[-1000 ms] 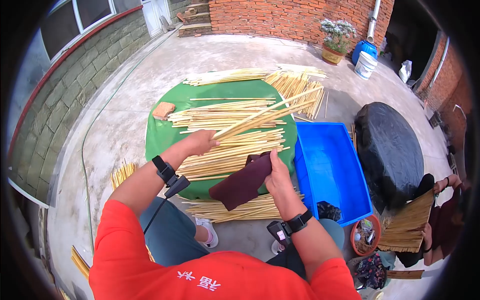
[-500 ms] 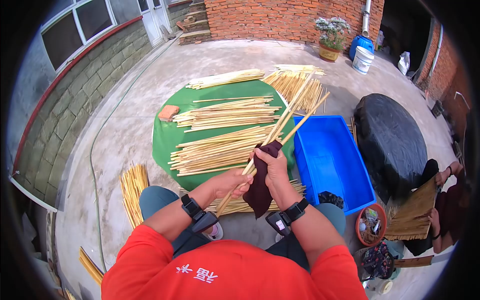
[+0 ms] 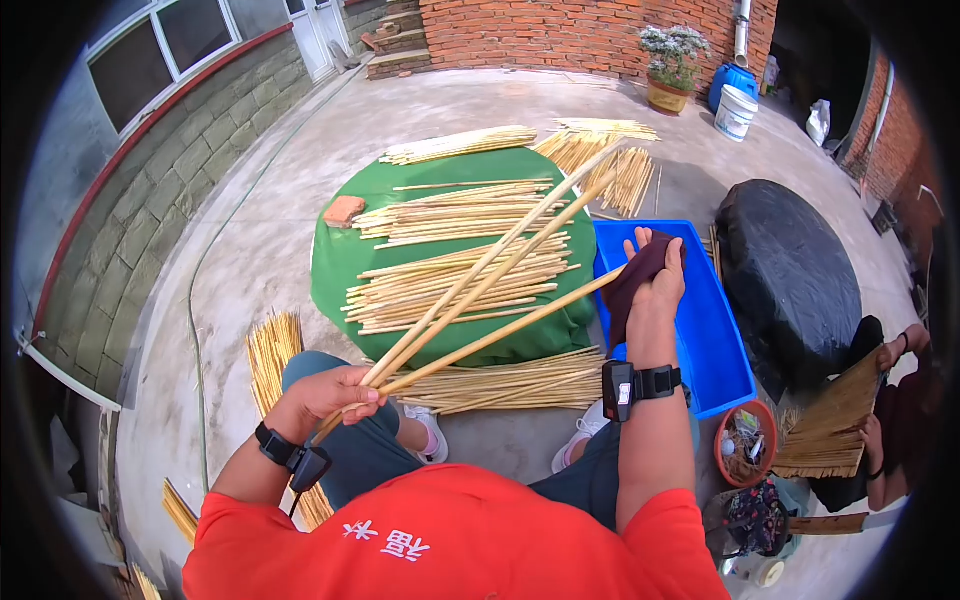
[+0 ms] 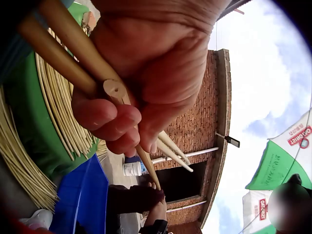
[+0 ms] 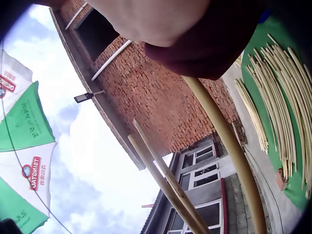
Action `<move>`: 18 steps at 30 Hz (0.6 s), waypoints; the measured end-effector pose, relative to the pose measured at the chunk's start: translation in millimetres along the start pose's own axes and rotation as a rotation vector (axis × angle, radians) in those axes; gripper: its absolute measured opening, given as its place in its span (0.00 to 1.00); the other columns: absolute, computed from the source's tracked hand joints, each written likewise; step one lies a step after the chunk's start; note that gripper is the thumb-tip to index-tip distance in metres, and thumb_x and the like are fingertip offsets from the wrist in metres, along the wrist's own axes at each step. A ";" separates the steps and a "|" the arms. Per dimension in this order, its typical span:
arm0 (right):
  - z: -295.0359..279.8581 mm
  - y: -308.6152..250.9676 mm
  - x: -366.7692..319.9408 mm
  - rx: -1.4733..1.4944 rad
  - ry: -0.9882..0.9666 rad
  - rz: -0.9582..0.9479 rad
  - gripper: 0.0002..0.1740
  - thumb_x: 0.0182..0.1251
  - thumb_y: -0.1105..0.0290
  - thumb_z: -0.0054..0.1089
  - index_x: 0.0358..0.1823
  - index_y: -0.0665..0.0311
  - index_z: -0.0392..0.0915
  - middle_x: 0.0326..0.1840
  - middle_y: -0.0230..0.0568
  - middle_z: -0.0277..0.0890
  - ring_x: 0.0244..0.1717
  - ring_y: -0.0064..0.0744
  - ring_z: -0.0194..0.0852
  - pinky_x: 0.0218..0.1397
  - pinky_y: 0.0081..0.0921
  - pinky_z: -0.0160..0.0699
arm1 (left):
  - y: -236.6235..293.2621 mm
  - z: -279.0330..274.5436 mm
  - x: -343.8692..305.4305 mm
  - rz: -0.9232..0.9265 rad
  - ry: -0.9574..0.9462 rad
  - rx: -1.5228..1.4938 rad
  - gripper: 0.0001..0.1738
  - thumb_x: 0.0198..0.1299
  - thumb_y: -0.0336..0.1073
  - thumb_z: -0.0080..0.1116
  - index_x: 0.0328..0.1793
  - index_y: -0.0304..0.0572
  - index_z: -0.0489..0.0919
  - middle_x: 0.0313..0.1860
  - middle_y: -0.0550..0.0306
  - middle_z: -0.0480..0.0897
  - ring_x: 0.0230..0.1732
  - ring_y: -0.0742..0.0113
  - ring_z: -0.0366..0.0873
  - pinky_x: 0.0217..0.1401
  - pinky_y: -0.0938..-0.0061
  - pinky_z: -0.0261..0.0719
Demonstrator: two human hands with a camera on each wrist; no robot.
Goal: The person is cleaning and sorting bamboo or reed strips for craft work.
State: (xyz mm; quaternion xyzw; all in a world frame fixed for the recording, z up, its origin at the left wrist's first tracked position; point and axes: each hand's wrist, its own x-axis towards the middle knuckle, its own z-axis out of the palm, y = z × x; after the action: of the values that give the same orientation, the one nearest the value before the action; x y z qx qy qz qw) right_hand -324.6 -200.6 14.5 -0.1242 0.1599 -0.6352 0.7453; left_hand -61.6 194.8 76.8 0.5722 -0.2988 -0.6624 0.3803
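Note:
My left hand [image 3: 340, 392] grips three pale, straw-coloured reed stalks near their lower ends. Two of the stalks [image 3: 492, 284] slant up and away over the green-covered round table [image 3: 335, 265]. The third stalk [image 3: 500, 333] points right, its far end meeting a dark maroon cloth [image 3: 634, 285]. My right hand [image 3: 657, 303], palm turned up above the blue bin, holds this cloth, with the fingertips showing beyond it. In the left wrist view, curled fingers [image 4: 109, 122] wrap the stalks next to a cut stalk end. The cloth [image 5: 209, 44] covers part of the right hand in its wrist view.
Rows of stalks [image 3: 455, 285] and a brick [image 3: 344, 211] lie on the green cover. A blue bin [image 3: 725, 365] stands right, beside a black-wrapped round object [image 3: 790, 285] and a bucket of scraps [image 3: 745, 445]. Another person [image 3: 890, 420] handles a stalk mat at far right.
The hands were together on the stalks half a second ago. Now the right hand has moved right and up with the cloth along one stalk; the left has drawn back left with the stalks.

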 end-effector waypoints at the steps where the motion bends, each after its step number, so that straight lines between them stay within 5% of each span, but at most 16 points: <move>1: -1.5 1.9 1.4 0.016 -0.023 0.030 0.21 0.66 0.57 0.51 0.45 0.72 0.69 0.42 0.51 0.74 0.46 0.44 0.74 0.49 0.42 0.75 | 6.6 -1.3 -1.3 0.052 -0.003 0.047 0.12 0.60 0.40 0.54 0.37 0.37 0.71 0.20 0.61 0.73 0.16 0.77 0.68 0.18 0.85 0.65; 6: 15.4 -15.4 -14.6 0.051 0.068 -0.044 0.20 0.66 0.56 0.50 0.43 0.70 0.69 0.40 0.49 0.74 0.40 0.42 0.74 0.45 0.40 0.76 | 19.8 -8.0 10.6 0.193 0.000 0.125 0.10 0.62 0.39 0.51 0.38 0.38 0.69 0.20 0.60 0.72 0.15 0.74 0.69 0.18 0.82 0.68; 10: 22.5 27.3 -48.7 -0.211 -0.154 0.293 0.14 0.65 0.63 0.54 0.42 0.67 0.70 0.39 0.40 0.74 0.41 0.36 0.73 0.46 0.33 0.75 | 27.2 -2.7 40.0 0.313 0.191 0.134 0.07 0.64 0.34 0.46 0.43 0.39 0.66 0.20 0.60 0.73 0.14 0.75 0.68 0.17 0.80 0.69; 12: 18.7 74.2 -79.3 -0.271 -0.235 0.359 0.15 0.65 0.62 0.54 0.44 0.66 0.68 0.35 0.44 0.74 0.35 0.37 0.76 0.40 0.34 0.78 | 30.8 11.7 68.4 0.305 0.455 0.335 0.08 0.63 0.34 0.47 0.44 0.37 0.66 0.20 0.55 0.74 0.16 0.66 0.71 0.20 0.74 0.72; 14: 28.4 96.4 -121.2 -0.312 -0.290 0.517 0.11 0.61 0.70 0.58 0.43 0.64 0.70 0.41 0.32 0.71 0.42 0.23 0.70 0.46 0.25 0.73 | 33.5 36.3 101.8 0.423 0.627 0.975 0.09 0.59 0.29 0.47 0.44 0.35 0.65 0.25 0.46 0.76 0.22 0.51 0.75 0.27 0.63 0.75; 16: 30.3 116.5 -142.0 -0.351 -0.283 0.455 0.12 0.57 0.75 0.61 0.41 0.64 0.70 0.40 0.33 0.71 0.39 0.24 0.71 0.42 0.25 0.73 | 24.4 68.4 131.6 0.449 0.640 1.395 0.12 0.52 0.25 0.46 0.45 0.34 0.65 0.32 0.38 0.76 0.32 0.40 0.76 0.34 0.56 0.74; 18: 31.5 104.6 -137.6 -0.433 -0.125 0.362 0.12 0.52 0.79 0.63 0.36 0.70 0.70 0.29 0.40 0.73 0.30 0.32 0.77 0.32 0.26 0.80 | 19.1 90.0 150.0 0.467 0.619 1.326 0.11 0.56 0.28 0.44 0.45 0.35 0.64 0.32 0.36 0.76 0.35 0.37 0.75 0.34 0.51 0.71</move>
State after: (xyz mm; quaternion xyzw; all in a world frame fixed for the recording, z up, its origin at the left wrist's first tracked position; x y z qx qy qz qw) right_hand -236.8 -48.5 13.9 -0.2889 0.2652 -0.4341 0.8110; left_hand -155.7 54.3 28.1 0.7620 -0.6265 -0.0566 0.1540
